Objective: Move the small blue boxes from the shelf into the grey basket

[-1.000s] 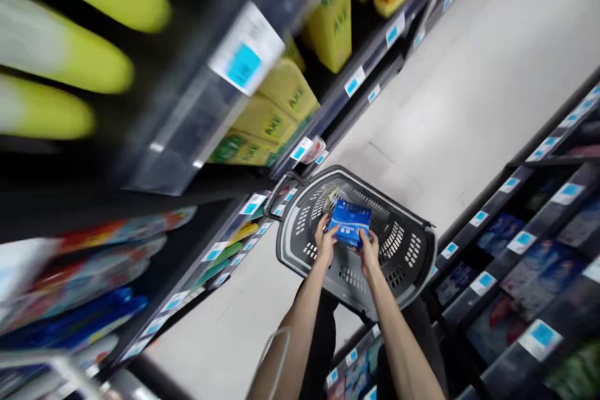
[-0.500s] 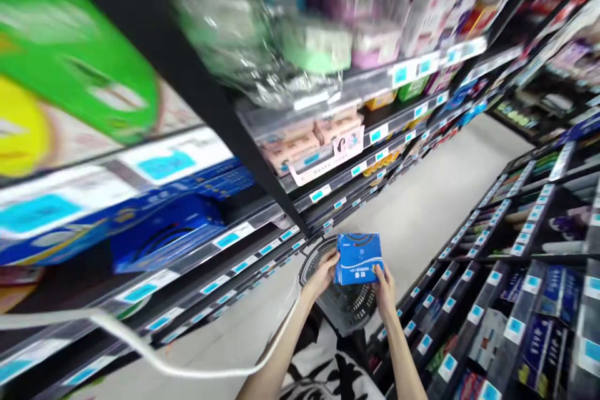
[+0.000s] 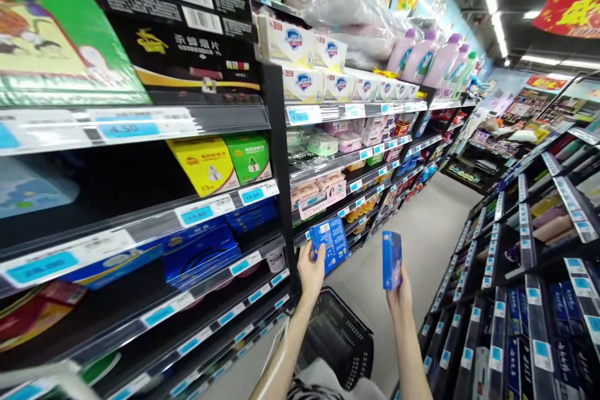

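My left hand (image 3: 310, 272) is closed on the near left corner of a blue mosquito coil box (image 3: 334, 244), with its printed, barcoded face turned up towards me. To the right, my right hand (image 3: 400, 297) grips a second blue mosquito coil box (image 3: 392, 257) from its lower right side. That box stands upright, a narrow side facing me. The two boxes are apart, with floor showing between them. A black shopping basket (image 3: 344, 325) lies below and between my forearms. More blue boxes (image 3: 201, 256) with a coil picture lie on the shelf at left.
Shelves with price tags line the left side, holding yellow (image 3: 206, 162) and green boxes (image 3: 248, 156), plus soap boxes (image 3: 302, 85). Another rack (image 3: 529, 250) slopes along the right. The aisle floor (image 3: 417, 212) runs between them. A white cable (image 3: 276, 356) hangs by my left forearm.
My hands, earlier close together on what looked like one blue box, have moved apart with a box in each. The view has tilted up, showing more of the upper shelves.
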### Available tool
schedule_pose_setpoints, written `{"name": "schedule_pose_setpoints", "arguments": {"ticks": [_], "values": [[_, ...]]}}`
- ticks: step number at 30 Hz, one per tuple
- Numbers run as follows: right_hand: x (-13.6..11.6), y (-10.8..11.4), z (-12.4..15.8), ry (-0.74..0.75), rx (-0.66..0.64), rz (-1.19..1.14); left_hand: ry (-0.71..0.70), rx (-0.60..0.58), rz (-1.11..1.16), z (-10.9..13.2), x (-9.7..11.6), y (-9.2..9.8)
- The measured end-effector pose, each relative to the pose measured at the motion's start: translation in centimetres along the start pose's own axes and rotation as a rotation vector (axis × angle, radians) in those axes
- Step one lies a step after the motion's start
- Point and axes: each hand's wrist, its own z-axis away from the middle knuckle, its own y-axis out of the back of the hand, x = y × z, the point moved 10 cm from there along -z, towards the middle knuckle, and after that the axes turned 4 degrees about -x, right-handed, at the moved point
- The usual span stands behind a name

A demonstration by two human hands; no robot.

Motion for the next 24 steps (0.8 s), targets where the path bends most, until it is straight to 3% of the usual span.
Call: {"name": "schedule_pose_setpoints", "arguments": {"ticks": [3,9,14,17,19,22,24], "values": [[0.1,-0.5,0.4,-0.086,-0.078,-0.120,-0.039,0.020,-0.074,-0.1,1.1,0.5],[1.8,-3.4,2.3,-0.436,-0.270,-0.709,0.008,-0.022,-0.104,0.7,1.3,0.0],[2.0,-3.7,2.9,-0.502,-0.330,-0.822,0.169,-0.028,0.184,0.2,-0.2,-0.7],[2.0,-3.9,3.4,-0.543,-0.424,-0.849,0.264,-0.038,0.408,0.0,0.0,-1.5],[2.0,-4.1,3.7,-0.569,-0.485,-0.860,0.331,-0.178,0.597,0.6,1.3,-3.3],[2.0,-4.4,4.3,-0.570,-0.536,-0.825,0.371,-0.450,0.877,2.5,4.9,-6.2],[2.1,-4.6,4.7,-0.546,-0.509,-0.759,0.360,-0.496,0.915,3.3,6.6,-6.6]]}}
